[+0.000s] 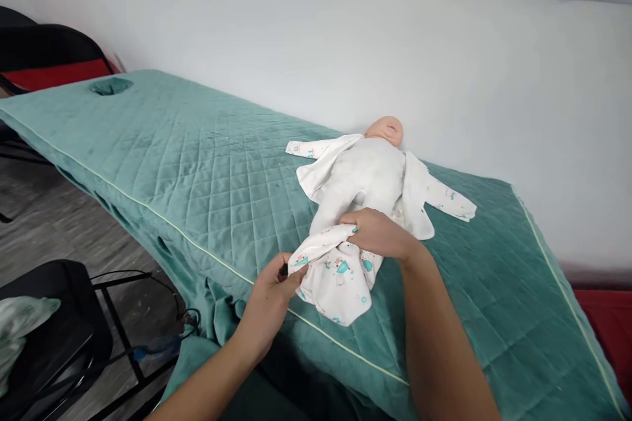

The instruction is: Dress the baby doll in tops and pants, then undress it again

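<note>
A baby doll (pixel 368 168) with a white cloth body lies on its back on the green quilted bed. White printed baby clothing (pixel 340 279) lies open around it, its sleeves spread to both sides and its lower part bunched over the doll's legs. My left hand (pixel 275 289) pinches the left edge of that lower part, near the bed's front edge. Higher up, at the doll's legs, my right hand (pixel 378 232) is closed on the gathered cloth of the same garment. The doll's feet are hidden under the fabric.
The green massage bed (pixel 212 164) runs along a white wall (pixel 247 39) and has a face hole (pixel 111 85) at its far left end. A black chair (pixel 54 335) with a pale cloth (pixel 22 325) stands at lower left. Red-seated chairs (pixel 59 74) are behind.
</note>
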Available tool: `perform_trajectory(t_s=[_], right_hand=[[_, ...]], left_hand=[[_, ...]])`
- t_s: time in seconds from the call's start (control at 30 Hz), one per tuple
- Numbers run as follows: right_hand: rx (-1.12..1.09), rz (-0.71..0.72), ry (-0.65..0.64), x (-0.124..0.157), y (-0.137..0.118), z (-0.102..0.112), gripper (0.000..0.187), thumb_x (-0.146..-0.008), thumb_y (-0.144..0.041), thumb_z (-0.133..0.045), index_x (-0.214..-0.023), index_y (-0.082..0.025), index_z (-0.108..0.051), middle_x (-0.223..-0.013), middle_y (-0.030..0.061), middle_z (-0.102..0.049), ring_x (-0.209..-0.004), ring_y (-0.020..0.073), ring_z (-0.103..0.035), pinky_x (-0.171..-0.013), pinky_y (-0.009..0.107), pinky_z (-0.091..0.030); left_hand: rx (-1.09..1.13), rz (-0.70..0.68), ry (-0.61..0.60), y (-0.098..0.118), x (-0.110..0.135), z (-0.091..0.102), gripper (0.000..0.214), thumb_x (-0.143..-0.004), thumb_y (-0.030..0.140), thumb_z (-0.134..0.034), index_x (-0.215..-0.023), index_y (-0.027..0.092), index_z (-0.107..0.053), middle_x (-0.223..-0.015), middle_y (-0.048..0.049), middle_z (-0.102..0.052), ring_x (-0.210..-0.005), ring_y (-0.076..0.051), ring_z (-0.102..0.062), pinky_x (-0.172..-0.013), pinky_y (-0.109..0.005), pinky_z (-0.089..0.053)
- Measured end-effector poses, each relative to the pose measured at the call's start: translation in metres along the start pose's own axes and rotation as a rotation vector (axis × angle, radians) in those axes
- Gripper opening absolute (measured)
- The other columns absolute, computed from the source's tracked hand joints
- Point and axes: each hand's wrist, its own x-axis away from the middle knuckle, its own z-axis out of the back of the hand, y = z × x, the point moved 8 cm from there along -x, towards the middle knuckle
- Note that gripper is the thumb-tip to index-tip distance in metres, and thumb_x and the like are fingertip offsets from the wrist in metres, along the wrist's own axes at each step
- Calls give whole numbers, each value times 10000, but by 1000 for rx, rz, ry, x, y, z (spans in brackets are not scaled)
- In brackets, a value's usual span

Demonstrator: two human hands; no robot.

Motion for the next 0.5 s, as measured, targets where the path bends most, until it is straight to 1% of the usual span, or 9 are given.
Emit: perform_trajectory(t_s=[0.13, 0.27, 0.37, 0.43, 0.5], right_hand=[[-63, -3, 2, 1, 1, 3, 115, -759, -165, -545, -650, -197, -529, -670, -22, -591, -680, 147, -532, -583, 266, -323], [-178, 10, -21, 4, -1, 5, 108, -797, -219, -577, -691, -197, -582, -717, -13, -622, -719, 163, -567, -598, 263, -379], [-264, -17, -51, 5, 0, 5, 134, -828, -329, -643, -813, -199, -670, -834, 1, -695, -809, 195, -623, -657, 281, -442], [-321, -32, -56, 6, 1, 4, 222, -831, -403, -683, -931, -206, -706, -950, 14, -729, -902, 224, -651, -725, 305, -482], [-365, -31, -38, 6, 2, 4, 296, -840, -447, -691, -1017, -211, -716, -1033, 24, -739, -974, 245, -659, -789, 331, -503]], left_hand=[[33, -13, -65, 4, -5, -6, 339, -831, 493, -725, -865, 171, -626, -802, 5, -614, -731, -124, -503, -669, -231, -388], [16, -115, -94, 13, -17, -8, 339, -825, 496, -721, -852, 177, -607, -768, 9, -602, -729, -135, -513, -676, -242, -409], [-50, -205, -79, 23, -33, -6, 323, -833, 489, -699, -870, 182, -608, -770, 11, -598, -735, -143, -522, -677, -249, -418], [-94, -242, -71, 30, -46, -4, 290, -843, 459, -684, -898, 185, -609, -778, 14, -600, -731, -143, -526, -663, -248, -418], [-129, -268, -89, 36, -59, -5, 256, -856, 426, -664, -933, 188, -612, -796, 14, -606, -739, -146, -535, -655, -246, -418]])
